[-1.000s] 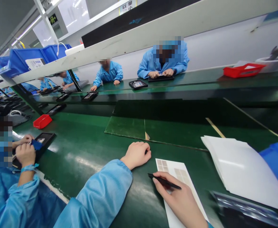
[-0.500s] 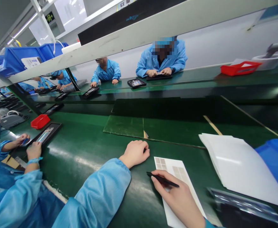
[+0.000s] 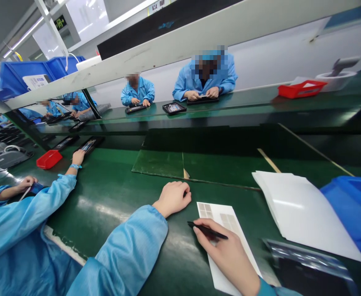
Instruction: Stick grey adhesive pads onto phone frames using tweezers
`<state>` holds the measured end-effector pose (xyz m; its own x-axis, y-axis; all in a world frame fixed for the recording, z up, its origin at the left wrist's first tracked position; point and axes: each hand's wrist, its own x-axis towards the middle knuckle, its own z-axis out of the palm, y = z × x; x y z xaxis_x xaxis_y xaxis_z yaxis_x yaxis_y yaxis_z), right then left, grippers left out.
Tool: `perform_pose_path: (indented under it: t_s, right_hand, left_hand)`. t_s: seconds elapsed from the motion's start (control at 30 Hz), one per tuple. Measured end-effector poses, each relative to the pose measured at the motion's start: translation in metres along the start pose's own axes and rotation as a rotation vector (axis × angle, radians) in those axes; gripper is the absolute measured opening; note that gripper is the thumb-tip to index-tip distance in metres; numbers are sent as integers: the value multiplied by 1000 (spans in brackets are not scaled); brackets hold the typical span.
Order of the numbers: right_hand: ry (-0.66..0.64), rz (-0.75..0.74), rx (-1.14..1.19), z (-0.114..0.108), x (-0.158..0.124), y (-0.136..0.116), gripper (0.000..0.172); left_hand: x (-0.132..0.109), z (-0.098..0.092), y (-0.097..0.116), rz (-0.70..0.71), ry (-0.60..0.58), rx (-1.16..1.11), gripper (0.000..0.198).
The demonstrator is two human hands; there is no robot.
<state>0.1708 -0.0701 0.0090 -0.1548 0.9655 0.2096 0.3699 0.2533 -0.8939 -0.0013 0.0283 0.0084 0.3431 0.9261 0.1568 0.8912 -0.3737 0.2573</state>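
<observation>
My left hand (image 3: 173,198) rests on the green table with its fingers curled in; whether it holds something small I cannot make out. My right hand (image 3: 226,253) pinches a slim black tool (image 3: 209,231), its tip pointing left. Beneath that hand lies a white sheet (image 3: 219,267) with beige square stickers (image 3: 229,222) near its upper end. The tool's tip is just left of the sheet, apart from my left hand.
At right are a stack of white sheets (image 3: 303,209), a blue bin (image 3: 353,209) and a clear-edged dark item (image 3: 313,263). A co-worker's arm (image 3: 53,197) reaches across at left, near a red tray (image 3: 49,159). People in blue sit opposite beneath a shelf beam (image 3: 155,53).
The co-worker's arm at left has stretched forward, and a black tray there now lies farther back. One tray opposite has shifted right. My hands keep nearly the same pose.
</observation>
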Motion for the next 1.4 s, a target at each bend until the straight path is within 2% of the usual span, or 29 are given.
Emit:
perform_pose_path:
  t_s: [1.07, 1.4]
  right_hand:
    - [-18, 28, 37, 2, -2, 3, 22]
    - [-13, -14, 13, 3, -3, 10, 22]
  left_hand:
    - [-1, 0, 1, 5, 4, -7, 10]
    - [-2, -2, 1, 10, 5, -6, 10]
